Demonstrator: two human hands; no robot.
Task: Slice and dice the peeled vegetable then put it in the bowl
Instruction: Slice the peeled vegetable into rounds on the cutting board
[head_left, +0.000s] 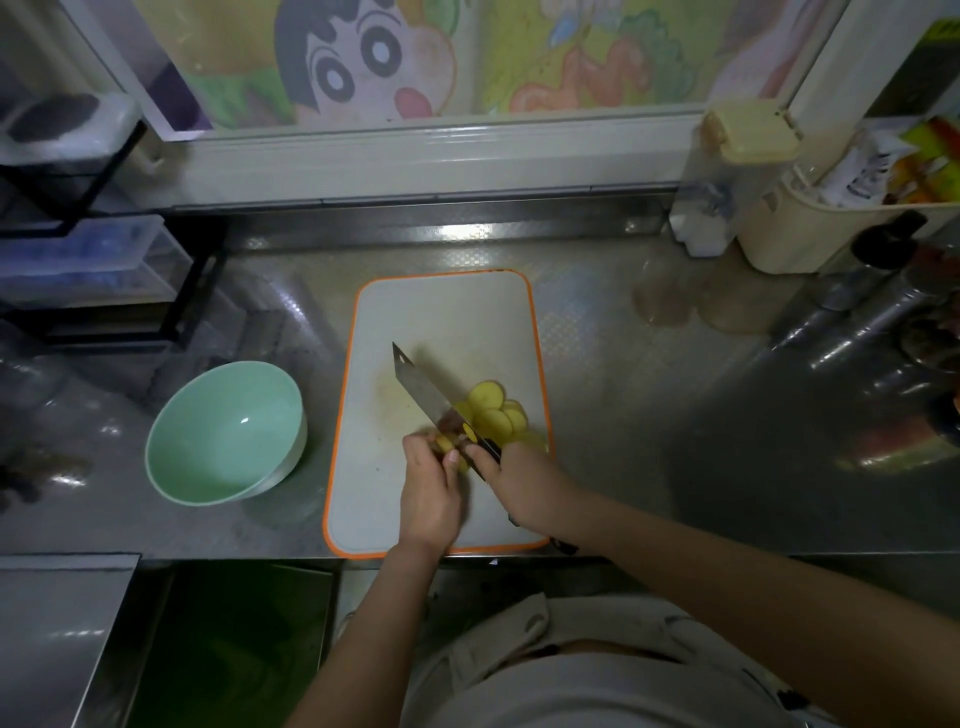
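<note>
A white cutting board with an orange rim (441, 312) lies on the steel counter. Yellow round slices of the peeled vegetable (493, 410) are fanned out on its right side. My left hand (431, 488) pinches the remaining small piece of the vegetable (445, 443) against the board. My right hand (519, 483) grips the dark handle of a cleaver (421, 387), whose blade points up and left and comes down right beside my left fingertips. A pale green bowl (226, 431) stands to the left of the board with nothing in it.
A black wire rack with clear boxes (93, 260) stands at the back left. Cream containers and a dark-capped bottle (810, 223) crowd the back right. Shiny metal items (883, 332) lie at the right. The counter's front edge runs just below the board.
</note>
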